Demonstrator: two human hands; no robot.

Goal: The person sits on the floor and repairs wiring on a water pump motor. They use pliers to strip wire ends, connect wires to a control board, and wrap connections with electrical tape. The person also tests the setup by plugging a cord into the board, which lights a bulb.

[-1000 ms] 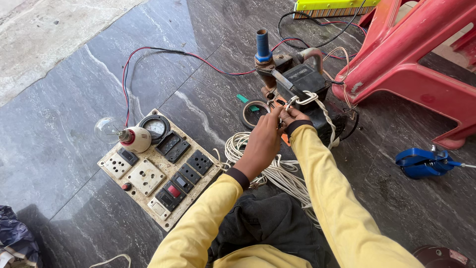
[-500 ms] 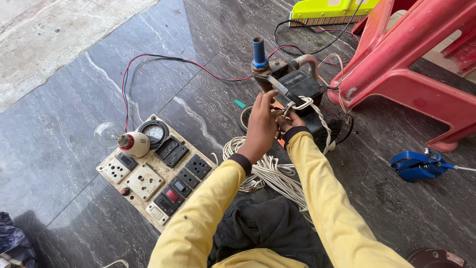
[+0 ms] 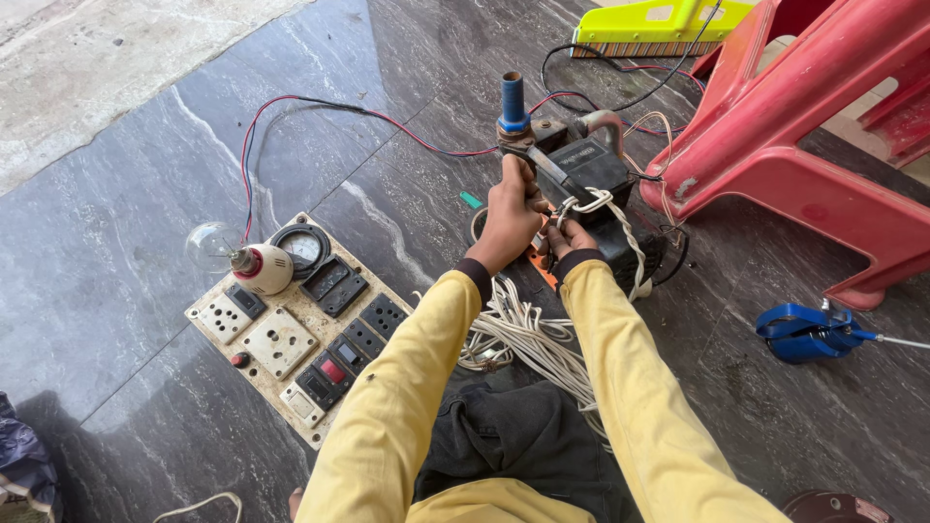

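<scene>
A small black water pump with a blue outlet pipe stands on the dark stone floor. My left hand grips the pump's left side just below the blue pipe. My right hand is closed on the white twisted rope that is wrapped around the pump body. More of that rope lies coiled between my forearms. Both arms wear yellow sleeves. An orange tool handle shows under my right wrist, mostly hidden.
A cream test board with sockets, switches, a round meter and a clear bulb lies left. Red and black wires run from it to the pump. A red plastic chair stands right, blue clamp below it.
Both hands have moved up along the pump; my left hand now grips it under the blue pipe and the right has closed on the rope. The view has shifted closer.
</scene>
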